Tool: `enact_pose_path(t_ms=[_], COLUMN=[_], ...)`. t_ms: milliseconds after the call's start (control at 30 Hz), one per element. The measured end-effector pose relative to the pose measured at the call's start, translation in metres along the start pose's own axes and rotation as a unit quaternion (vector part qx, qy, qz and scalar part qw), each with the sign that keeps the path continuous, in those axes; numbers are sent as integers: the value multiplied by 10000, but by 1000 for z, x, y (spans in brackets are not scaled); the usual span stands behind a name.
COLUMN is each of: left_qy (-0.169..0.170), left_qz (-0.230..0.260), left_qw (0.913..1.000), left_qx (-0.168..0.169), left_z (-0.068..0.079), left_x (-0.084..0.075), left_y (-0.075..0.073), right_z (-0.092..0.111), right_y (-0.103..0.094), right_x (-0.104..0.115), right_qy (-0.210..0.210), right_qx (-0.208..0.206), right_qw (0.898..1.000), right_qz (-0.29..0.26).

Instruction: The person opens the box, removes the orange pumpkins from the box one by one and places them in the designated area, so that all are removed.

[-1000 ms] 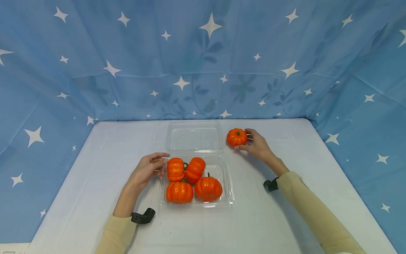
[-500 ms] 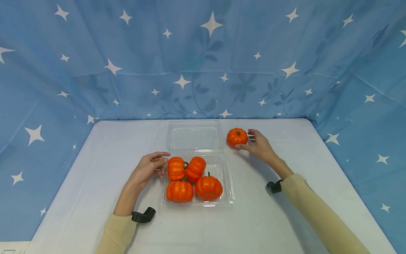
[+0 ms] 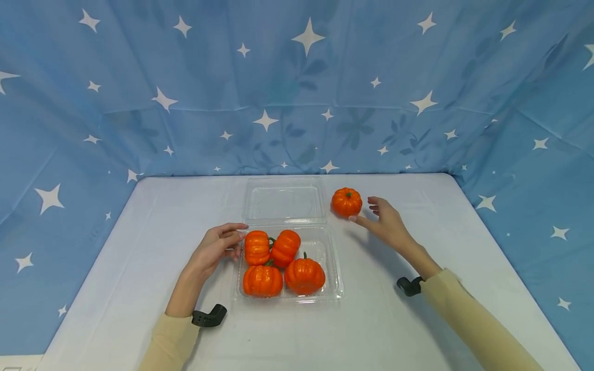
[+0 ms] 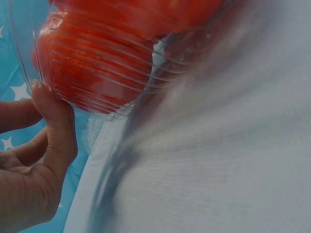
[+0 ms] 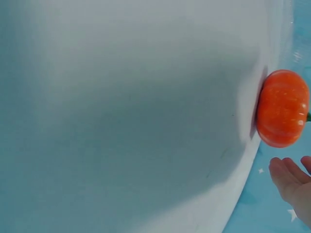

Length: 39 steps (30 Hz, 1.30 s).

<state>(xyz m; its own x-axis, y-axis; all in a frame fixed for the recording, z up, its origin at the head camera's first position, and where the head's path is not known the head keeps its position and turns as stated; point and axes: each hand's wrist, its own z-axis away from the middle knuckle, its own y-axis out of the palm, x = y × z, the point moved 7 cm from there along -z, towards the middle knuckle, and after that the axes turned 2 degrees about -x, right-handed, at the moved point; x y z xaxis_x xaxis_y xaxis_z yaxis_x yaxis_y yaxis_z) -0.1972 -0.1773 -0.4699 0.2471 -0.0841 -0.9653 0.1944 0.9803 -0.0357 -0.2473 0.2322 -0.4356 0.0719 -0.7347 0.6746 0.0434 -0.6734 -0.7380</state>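
Note:
A clear plastic clamshell box [image 3: 328, 288] lies with its lid folded back, and several small orange pumpkins [image 3: 304, 275] sit in its base. At the box's left rim, my left hand [image 3: 215, 250] pinches the edge between thumb and fingers; the left wrist view shows the thumb [image 4: 53, 114] right at the ribbed wall. Behind the box and to its right, a single orange pumpkin [image 3: 346, 202] with a short green stem stands upright on the table. My right hand [image 3: 387, 222] is just right of that pumpkin, fingers spread and holding nothing. The right wrist view shows a gap between fingers and pumpkin [image 5: 283, 108].
The box's lid [image 3: 284, 201] lies flat behind its base, left of the single pumpkin. A white cloth covers the table [image 3: 371, 330]. Blue star-patterned curtain [image 3: 297, 129] stands along the back and both sides.
My right hand has let go of the single pumpkin and drawn back to the right and toward me. That pumpkin stays in place. The left hand has not visibly moved.

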Motion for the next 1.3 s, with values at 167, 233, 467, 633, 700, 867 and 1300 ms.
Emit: enact_pose_path(t_ms=[167, 233, 467, 633, 700, 867, 1300], left_qy=[-6, -6, -10, -14, -14, 4, 63], left_qz=[-13, -5, 8, -6, -7, -32, -55], left_qw=[10000, 10000, 10000, 10000, 10000, 10000, 10000], left_qx=[-9, -4, -4, 1, 1, -7, -20], left_z=[0, 0, 0, 0, 0, 0, 0], left_x=[1, 1, -1, 0, 0, 1, 1], left_y=[0, 0, 0, 0, 0, 0, 1], right_z=[11, 16, 31, 42, 46, 56, 74], right_y=[-4, -4, -4, -3, -1, 3, 28], right_x=[7, 11, 29, 43, 49, 65, 95], right_qy=[-145, -188, -390, -565, -646, -881, -1444], right_qx=[-75, -77, -30, 131, 189, 354, 987], right_qw=[9998, 9998, 9992, 9975, 9965, 9938, 9814], right_qz=[70, 70, -100, -413, -493, -576, -795])
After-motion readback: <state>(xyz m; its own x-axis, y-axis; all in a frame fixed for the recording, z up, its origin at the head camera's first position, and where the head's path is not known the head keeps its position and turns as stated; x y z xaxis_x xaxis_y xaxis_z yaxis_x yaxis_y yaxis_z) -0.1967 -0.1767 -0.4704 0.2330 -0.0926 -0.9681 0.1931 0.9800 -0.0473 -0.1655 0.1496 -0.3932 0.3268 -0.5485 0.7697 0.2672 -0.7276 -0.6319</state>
